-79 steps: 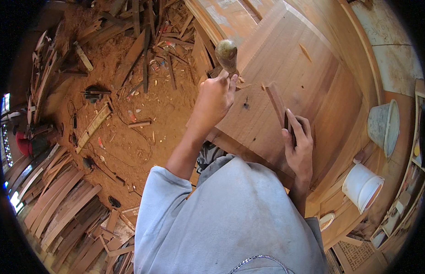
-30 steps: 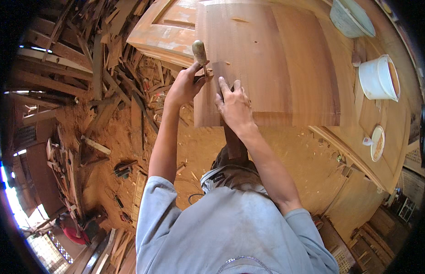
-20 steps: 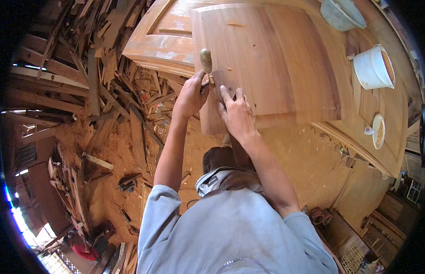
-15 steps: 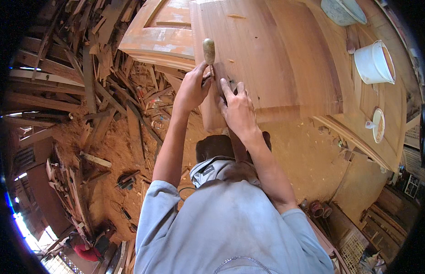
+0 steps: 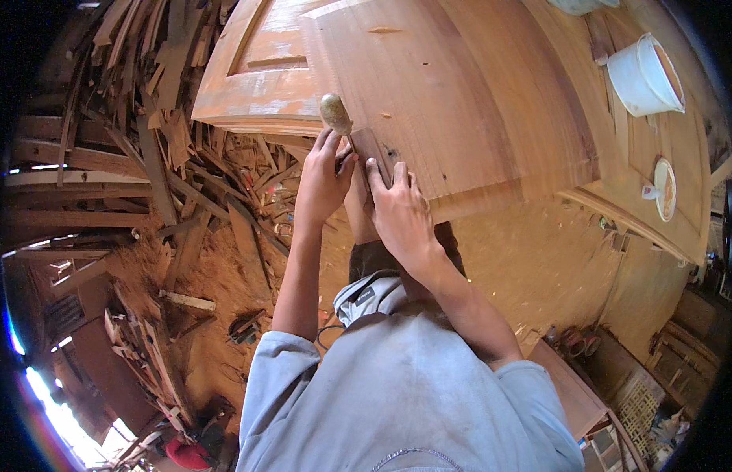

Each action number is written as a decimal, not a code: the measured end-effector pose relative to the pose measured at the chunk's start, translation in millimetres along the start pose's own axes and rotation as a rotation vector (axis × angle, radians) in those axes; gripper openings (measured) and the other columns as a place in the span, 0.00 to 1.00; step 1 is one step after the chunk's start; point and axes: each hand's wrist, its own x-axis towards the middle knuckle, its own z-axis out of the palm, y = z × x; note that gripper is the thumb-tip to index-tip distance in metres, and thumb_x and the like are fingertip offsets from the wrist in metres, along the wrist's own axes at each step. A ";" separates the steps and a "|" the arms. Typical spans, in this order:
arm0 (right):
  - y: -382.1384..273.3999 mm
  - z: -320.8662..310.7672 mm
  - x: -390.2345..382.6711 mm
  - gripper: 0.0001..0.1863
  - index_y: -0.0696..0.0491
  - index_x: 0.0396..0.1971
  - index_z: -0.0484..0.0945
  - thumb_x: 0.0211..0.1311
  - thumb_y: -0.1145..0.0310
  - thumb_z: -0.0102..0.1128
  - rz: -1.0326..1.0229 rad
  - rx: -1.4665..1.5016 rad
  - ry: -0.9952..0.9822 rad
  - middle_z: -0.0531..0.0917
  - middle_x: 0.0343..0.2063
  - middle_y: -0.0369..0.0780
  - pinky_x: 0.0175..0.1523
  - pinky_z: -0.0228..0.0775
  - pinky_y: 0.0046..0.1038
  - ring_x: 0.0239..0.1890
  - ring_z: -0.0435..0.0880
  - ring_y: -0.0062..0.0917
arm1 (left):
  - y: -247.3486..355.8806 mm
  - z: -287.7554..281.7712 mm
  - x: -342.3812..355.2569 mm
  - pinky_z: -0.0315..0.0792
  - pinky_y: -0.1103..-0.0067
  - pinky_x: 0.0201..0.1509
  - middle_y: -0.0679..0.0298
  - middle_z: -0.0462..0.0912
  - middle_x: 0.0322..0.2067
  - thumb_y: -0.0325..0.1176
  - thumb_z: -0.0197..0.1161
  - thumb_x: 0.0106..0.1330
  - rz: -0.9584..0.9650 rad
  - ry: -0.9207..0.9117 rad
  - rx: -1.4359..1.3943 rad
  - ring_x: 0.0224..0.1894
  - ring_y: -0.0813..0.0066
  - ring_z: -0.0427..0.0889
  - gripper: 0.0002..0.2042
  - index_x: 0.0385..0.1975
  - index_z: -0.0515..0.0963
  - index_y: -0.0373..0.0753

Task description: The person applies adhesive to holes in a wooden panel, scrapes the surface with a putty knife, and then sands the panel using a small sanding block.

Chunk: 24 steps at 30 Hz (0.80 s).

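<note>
My left hand is closed around the thin metal shaft of a hand tool, just below its pale, worn, rounded handle. The handle points up and away, leaning left; the working end is hidden by my fingers, so its exact kind does not show. Beside it, my right hand grips a narrow dark wooden strip, with the index and middle fingers lying along it. This strip runs from the near left corner of a broad brown wooden panel back toward my lap. The tool's shaft meets the strip's left side.
A framed wooden door lies left of the panel. At the right, a white bucket and a round lid rest on another panel. Scrap wood is heaped at the far left, above a sawdust-covered floor.
The tool's handle has tipped from nearly upright to leaning left, with my left hand still on it. My right hand stays on the strip. The whole view has turned slightly.
</note>
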 end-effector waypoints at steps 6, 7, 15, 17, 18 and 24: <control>-6.5 4.8 16.5 0.28 0.62 0.61 0.67 0.58 0.74 0.57 0.016 0.016 0.035 0.73 0.46 0.51 0.48 0.81 0.35 0.48 0.79 0.43 | -9.3 0.6 1.3 0.77 0.67 0.52 0.45 0.74 0.54 0.18 0.61 0.61 0.021 -0.023 0.043 0.51 0.53 0.79 0.24 0.59 0.69 0.34; -6.4 3.7 10.8 0.29 0.62 0.61 0.67 0.58 0.75 0.57 0.020 0.017 0.017 0.73 0.46 0.51 0.48 0.81 0.35 0.48 0.79 0.43 | -11.9 1.1 1.1 0.81 0.70 0.52 0.48 0.74 0.56 0.18 0.61 0.62 0.034 -0.032 0.063 0.51 0.61 0.82 0.26 0.62 0.69 0.37; -7.8 5.0 8.8 0.27 0.61 0.61 0.68 0.60 0.74 0.55 0.029 0.002 0.055 0.73 0.48 0.52 0.44 0.83 0.36 0.47 0.80 0.44 | -4.9 0.6 1.3 0.77 0.68 0.50 0.46 0.76 0.52 0.19 0.60 0.61 -0.018 -0.031 0.054 0.47 0.55 0.80 0.23 0.59 0.69 0.33; -9.8 5.6 4.7 0.26 0.61 0.61 0.68 0.61 0.73 0.55 0.027 -0.029 0.057 0.73 0.47 0.51 0.44 0.83 0.36 0.47 0.80 0.44 | -2.5 0.3 0.3 0.71 0.59 0.52 0.39 0.75 0.50 0.21 0.60 0.59 -0.033 -0.004 -0.022 0.51 0.35 0.73 0.21 0.54 0.70 0.29; -8.1 3.1 -4.5 0.27 0.61 0.61 0.68 0.61 0.73 0.55 0.012 -0.008 0.008 0.73 0.46 0.51 0.44 0.83 0.36 0.47 0.80 0.43 | -3.5 0.3 -0.4 0.71 0.60 0.52 0.39 0.75 0.50 0.21 0.60 0.59 -0.040 -0.011 -0.010 0.51 0.35 0.74 0.21 0.54 0.70 0.29; -9.5 2.1 14.1 0.27 0.58 0.62 0.68 0.60 0.75 0.54 0.060 0.048 0.002 0.72 0.44 0.52 0.46 0.80 0.39 0.47 0.79 0.45 | -2.1 0.1 3.4 0.80 0.70 0.49 0.46 0.77 0.52 0.17 0.60 0.63 0.015 -0.027 0.078 0.48 0.59 0.84 0.23 0.59 0.69 0.32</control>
